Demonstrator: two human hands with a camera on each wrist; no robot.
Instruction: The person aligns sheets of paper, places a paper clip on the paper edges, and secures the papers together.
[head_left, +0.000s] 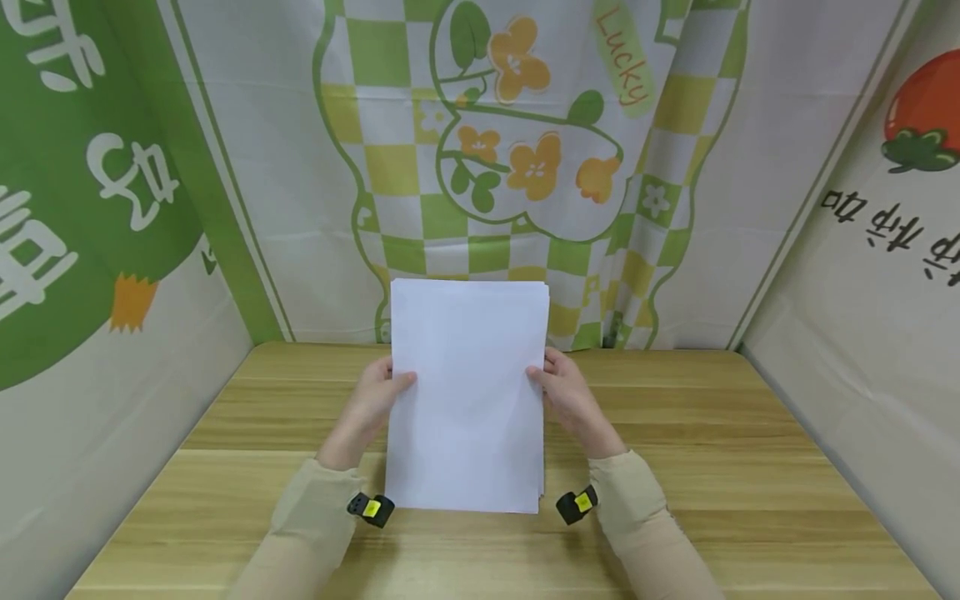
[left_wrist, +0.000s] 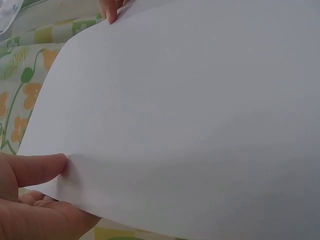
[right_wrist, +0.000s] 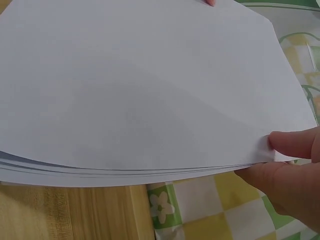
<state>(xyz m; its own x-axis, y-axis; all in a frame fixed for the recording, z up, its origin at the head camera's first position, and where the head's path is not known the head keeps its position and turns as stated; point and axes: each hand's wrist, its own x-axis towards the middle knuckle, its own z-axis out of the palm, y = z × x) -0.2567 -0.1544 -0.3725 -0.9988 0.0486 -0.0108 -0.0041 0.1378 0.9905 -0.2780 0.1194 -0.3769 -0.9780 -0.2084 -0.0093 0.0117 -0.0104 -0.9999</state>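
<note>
A stack of blank white paper is held up over the wooden table, its long sides running away from me. My left hand pinches the left edge, thumb on top and fingers beneath. Opposite it, my right hand grips the right edge in the same way. In the left wrist view the thumb of the left hand presses a slight dent into the top sheet. Several sheet edges of the paper fan slightly apart in the right wrist view, beside the right hand.
The wooden table spreads under both arms. Behind it hangs a green and yellow checked curtain with orange flowers. Printed cloth walls stand at the left and right. Each wrist wears a black strap with a yellow patch.
</note>
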